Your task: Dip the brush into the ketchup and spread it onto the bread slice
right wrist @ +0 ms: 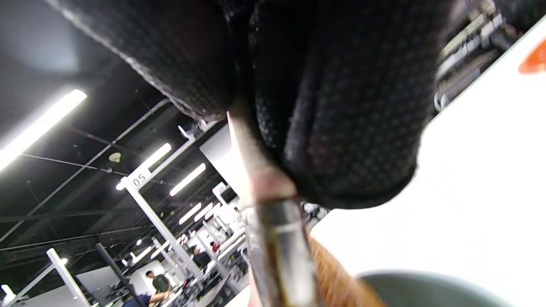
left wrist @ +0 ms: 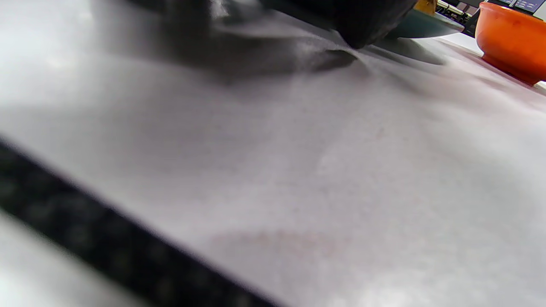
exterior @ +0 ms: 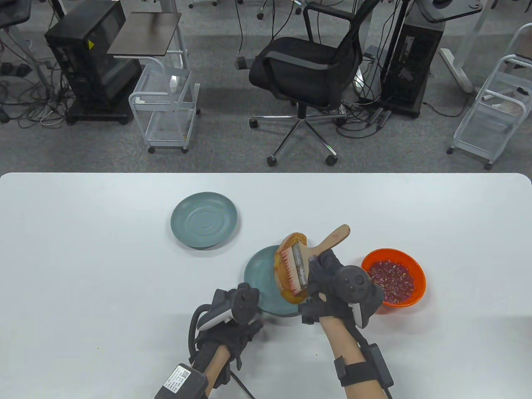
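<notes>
My right hand [exterior: 322, 268] grips the wooden handle of a flat brush [exterior: 309, 253]. Its red-stained bristles lie against a browned bread slice [exterior: 286, 284], which sits tilted on the near teal plate [exterior: 259, 274]. An orange bowl of ketchup [exterior: 392, 276] stands just right of my right hand. My left hand [exterior: 239, 309] rests on the table at the plate's lower left rim; its fingers are hidden under the tracker. The right wrist view shows the gloved fingers [right wrist: 341, 106] around the handle, the brush's metal ferrule [right wrist: 281, 251], bread crust [right wrist: 337, 277] and plate rim [right wrist: 426, 290].
A second teal plate [exterior: 203, 220] lies empty at the back left of the white table [exterior: 83, 249]. The left wrist view shows the tabletop close up, the orange bowl [left wrist: 509, 42] and the plate's edge [left wrist: 422, 25]. A black office chair [exterior: 307, 70] stands beyond the table.
</notes>
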Tool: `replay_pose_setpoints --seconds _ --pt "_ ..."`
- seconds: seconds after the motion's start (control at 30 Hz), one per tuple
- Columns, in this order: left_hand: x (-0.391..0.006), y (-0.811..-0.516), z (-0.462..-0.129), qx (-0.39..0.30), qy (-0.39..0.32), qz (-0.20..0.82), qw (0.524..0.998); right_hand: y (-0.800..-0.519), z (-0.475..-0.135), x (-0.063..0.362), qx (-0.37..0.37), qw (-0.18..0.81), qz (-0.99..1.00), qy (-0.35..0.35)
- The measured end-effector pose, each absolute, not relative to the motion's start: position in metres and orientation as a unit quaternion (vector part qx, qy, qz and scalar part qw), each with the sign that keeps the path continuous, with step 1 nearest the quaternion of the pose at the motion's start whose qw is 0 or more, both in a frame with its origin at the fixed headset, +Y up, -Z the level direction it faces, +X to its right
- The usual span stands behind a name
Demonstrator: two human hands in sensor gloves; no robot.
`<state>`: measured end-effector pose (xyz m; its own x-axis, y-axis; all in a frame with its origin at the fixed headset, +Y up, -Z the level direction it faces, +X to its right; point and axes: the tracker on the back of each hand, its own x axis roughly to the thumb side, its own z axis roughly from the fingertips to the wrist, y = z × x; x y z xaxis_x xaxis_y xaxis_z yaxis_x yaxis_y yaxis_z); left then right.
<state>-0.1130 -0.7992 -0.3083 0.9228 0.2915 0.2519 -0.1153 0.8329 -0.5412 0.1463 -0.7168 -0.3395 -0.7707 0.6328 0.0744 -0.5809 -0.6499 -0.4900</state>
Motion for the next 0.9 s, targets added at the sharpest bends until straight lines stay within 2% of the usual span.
replay_pose_setpoints --seconds 0.07,0.13,0.23,0.3,0.47,0.57,0.67,0.8,0.9 --pt "-0.113 -0.799 -0.308 -0.268 -0.164 0.107 0.943 -0.71 -0.336 0.151 -0.039 0.3 0.909 -0.288" --pt "-0.113 -0.799 -0.308 -0.268 -0.164 0.106 0.943 -0.709 -0.334 0.151 -0.037 0.321 0.902 -0.288" --pt "-0.112 -0.799 -0.308 -0.268 -0.163 0.105 0.944 -0.719 -0.337 0.144 -0.047 0.427 0.871 -0.238" --pt "-0.113 -0.799 -0.308 -0.267 -0.163 0.106 0.944 -0.725 -0.339 0.139 -0.051 0.447 0.867 -0.215" --pt "-0.113 -0.799 -0.308 -0.268 -0.164 0.109 0.943 -0.719 -0.338 0.139 -0.031 0.351 0.901 -0.254" --pt "-0.112 -0.799 -0.308 -0.268 -0.164 0.105 0.944 -0.704 -0.331 0.141 0.008 0.237 0.915 -0.327" --pt "-0.112 -0.799 -0.308 -0.268 -0.163 0.105 0.944 -0.702 -0.331 0.133 0.02 0.279 0.906 -0.316" --pt "-0.112 -0.799 -0.308 -0.269 -0.164 0.107 0.943 -0.712 -0.338 0.111 0.004 0.355 0.904 -0.238" --pt "-0.113 -0.799 -0.308 -0.27 -0.164 0.109 0.942 -0.712 -0.34 0.107 0.002 0.311 0.917 -0.249"
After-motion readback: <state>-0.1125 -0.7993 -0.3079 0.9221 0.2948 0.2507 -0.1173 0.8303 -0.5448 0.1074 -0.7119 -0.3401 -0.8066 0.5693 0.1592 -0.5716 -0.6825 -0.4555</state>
